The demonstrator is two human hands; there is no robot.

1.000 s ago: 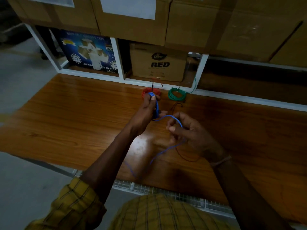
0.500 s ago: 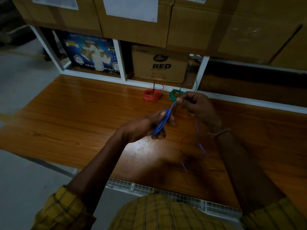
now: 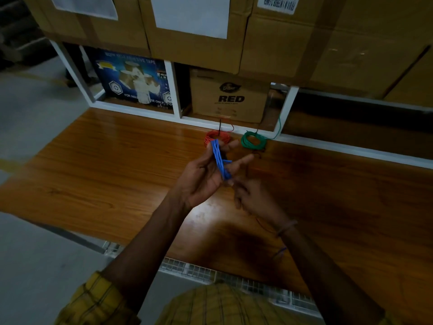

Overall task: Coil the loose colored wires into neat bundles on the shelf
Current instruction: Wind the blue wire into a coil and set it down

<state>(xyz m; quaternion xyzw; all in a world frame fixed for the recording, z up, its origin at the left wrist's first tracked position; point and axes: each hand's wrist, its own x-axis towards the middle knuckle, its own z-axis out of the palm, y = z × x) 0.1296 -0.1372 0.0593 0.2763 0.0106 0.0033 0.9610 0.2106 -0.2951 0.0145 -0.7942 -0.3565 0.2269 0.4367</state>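
A blue wire (image 3: 219, 160) is wound in several loops around the fingers of my left hand (image 3: 204, 177), which is raised palm-up over the wooden shelf (image 3: 112, 174). My right hand (image 3: 254, 195) sits just below and to the right of the loops, fingers curled at the bundle's lower end; whether it pinches the wire I cannot tell. A short blue tail (image 3: 280, 252) shows under my right wrist. A coiled red wire (image 3: 216, 138) and a coiled green wire (image 3: 253, 141) lie at the back of the shelf.
Cardboard boxes (image 3: 194, 31) are stacked above on a white frame (image 3: 175, 90). A box marked RED (image 3: 228, 98) and a blue tape carton (image 3: 132, 80) stand in the cubbies behind. A thin dark wire (image 3: 264, 225) lies on the wood near my right wrist. Grey floor lies to the left.
My right hand came down from beside the green coil to below the bundle. The left hand turned palm-up and rose, and the long trailing blue wire is now mostly wound up.
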